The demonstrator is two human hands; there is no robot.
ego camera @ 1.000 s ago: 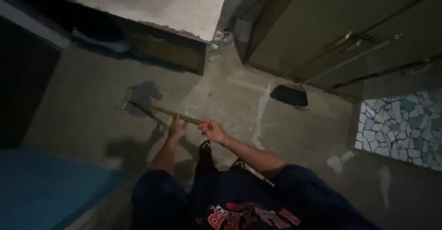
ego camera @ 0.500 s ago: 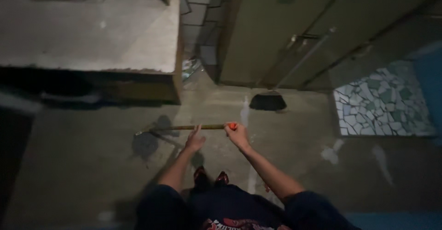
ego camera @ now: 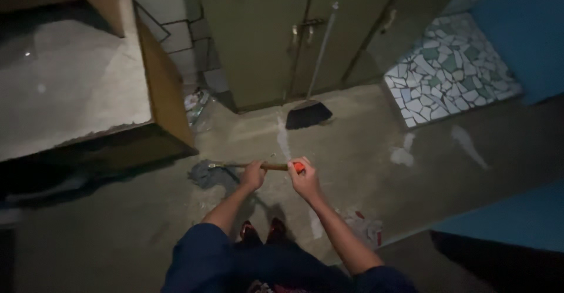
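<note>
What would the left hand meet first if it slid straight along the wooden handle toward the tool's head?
Probably the metal head at the handle's far end; the left hand has only bare stick ahead. Beyond lies a dark patch on the floor; depth is unclear.

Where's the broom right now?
In the head view the broom stands upper centre, leaning against the green doors, bristles on the concrete floor, left of the mosaic tile patch, beyond both hands.

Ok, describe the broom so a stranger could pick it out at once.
Find the olive-green double doors at the far wall. The broom leans against them, its dark bristles on the concrete floor. Unlike the short wooden-handled tool in the hands, it stands untouched, with a long pale handle.
</note>
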